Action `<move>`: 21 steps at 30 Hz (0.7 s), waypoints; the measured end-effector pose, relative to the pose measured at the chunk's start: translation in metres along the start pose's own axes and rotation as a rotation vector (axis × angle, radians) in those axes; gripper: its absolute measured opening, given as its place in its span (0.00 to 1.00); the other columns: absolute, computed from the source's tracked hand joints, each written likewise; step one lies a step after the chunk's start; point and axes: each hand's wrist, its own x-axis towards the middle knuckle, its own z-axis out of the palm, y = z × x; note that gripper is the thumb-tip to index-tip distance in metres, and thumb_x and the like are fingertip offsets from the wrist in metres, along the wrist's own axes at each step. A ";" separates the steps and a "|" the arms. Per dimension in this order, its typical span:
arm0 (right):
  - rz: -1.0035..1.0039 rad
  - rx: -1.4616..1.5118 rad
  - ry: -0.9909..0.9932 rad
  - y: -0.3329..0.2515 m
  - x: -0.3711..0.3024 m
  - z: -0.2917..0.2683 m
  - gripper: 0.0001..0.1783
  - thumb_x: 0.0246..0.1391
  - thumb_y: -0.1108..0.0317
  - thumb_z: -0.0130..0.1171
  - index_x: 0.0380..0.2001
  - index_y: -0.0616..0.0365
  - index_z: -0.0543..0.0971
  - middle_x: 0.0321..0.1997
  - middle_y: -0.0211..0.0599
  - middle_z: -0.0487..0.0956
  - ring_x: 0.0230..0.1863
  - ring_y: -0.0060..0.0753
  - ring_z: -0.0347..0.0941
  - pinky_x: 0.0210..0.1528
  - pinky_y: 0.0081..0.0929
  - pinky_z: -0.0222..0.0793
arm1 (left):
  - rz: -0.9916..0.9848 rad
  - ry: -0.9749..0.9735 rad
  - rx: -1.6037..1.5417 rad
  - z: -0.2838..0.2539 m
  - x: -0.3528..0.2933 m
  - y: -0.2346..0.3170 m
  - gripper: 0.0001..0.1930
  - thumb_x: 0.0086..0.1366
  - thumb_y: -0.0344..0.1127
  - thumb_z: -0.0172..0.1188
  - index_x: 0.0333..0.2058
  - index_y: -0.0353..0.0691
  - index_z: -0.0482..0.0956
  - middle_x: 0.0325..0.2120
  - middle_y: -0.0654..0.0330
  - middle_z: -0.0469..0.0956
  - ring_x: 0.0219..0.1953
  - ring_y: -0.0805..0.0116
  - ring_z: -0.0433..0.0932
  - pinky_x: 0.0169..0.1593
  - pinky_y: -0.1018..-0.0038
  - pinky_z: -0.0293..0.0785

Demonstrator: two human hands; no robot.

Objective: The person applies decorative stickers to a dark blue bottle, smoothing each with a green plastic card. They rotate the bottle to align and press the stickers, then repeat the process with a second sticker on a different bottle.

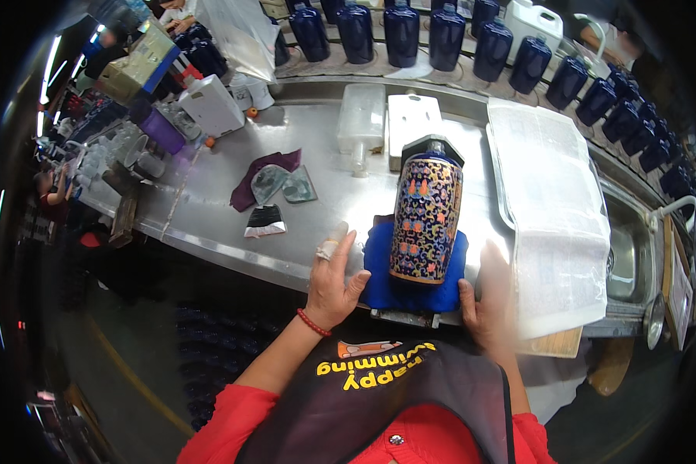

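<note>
A dark blue bottle (427, 220) covered in gold and coloured floral patterning lies in front of me, neck pointing away. Its near end is over a blue cloth (375, 282), and its neck lies against a dark angular rest (414, 147). To the left of the cloth, my left hand (334, 282) is open and empty, fingers stretched forward, with a wrapping on one finger and a red bead bracelet at the wrist. On the other side, my right hand (487, 305) is smeared by motion; its thumb stands apart beside the cloth's edge. Neither hand holds the bottle.
Cloth scraps and pads (274, 182) lie left on the metal table (216, 193). A clear plastic bottle (361, 120) and white block (414, 116) stand behind. White sheets (557, 209) cover a tray at right, beside a sink (630, 259). Plain blue bottles (402, 35) line the far conveyor.
</note>
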 end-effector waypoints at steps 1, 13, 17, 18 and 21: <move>0.009 -0.018 -0.009 0.001 -0.002 0.002 0.33 0.60 0.70 0.63 0.66 0.70 0.66 0.71 0.62 0.64 0.68 0.63 0.63 0.70 0.49 0.58 | 0.013 -0.017 0.070 0.000 -0.002 0.000 0.33 0.74 0.57 0.52 0.63 0.32 0.70 0.60 0.36 0.71 0.61 0.38 0.70 0.67 0.51 0.61; -0.099 0.108 0.019 0.010 -0.018 0.018 0.29 0.59 0.73 0.58 0.65 0.66 0.69 0.69 0.65 0.65 0.64 0.69 0.64 0.65 0.56 0.61 | 0.014 -0.014 0.148 0.003 -0.002 0.007 0.36 0.76 0.63 0.39 0.60 0.34 0.74 0.57 0.37 0.74 0.61 0.41 0.73 0.70 0.47 0.54; -0.074 0.100 -0.027 0.009 -0.017 0.014 0.29 0.61 0.72 0.57 0.66 0.65 0.68 0.71 0.64 0.63 0.66 0.68 0.63 0.67 0.55 0.60 | 0.007 0.015 0.169 0.007 -0.002 0.005 0.36 0.76 0.63 0.38 0.61 0.36 0.73 0.58 0.36 0.73 0.61 0.41 0.72 0.71 0.47 0.52; -0.067 0.104 -0.037 0.009 -0.017 0.013 0.29 0.62 0.72 0.57 0.66 0.65 0.68 0.71 0.63 0.63 0.67 0.67 0.63 0.67 0.54 0.59 | 0.003 0.020 0.174 0.008 -0.003 0.005 0.35 0.76 0.63 0.38 0.61 0.36 0.73 0.58 0.36 0.73 0.61 0.41 0.72 0.71 0.48 0.52; -0.074 0.113 -0.053 0.007 -0.014 0.009 0.29 0.65 0.70 0.54 0.68 0.64 0.66 0.72 0.63 0.62 0.69 0.66 0.61 0.70 0.52 0.57 | 0.008 0.072 0.196 0.010 -0.004 0.004 0.33 0.76 0.62 0.40 0.60 0.38 0.73 0.58 0.37 0.73 0.62 0.40 0.71 0.72 0.49 0.53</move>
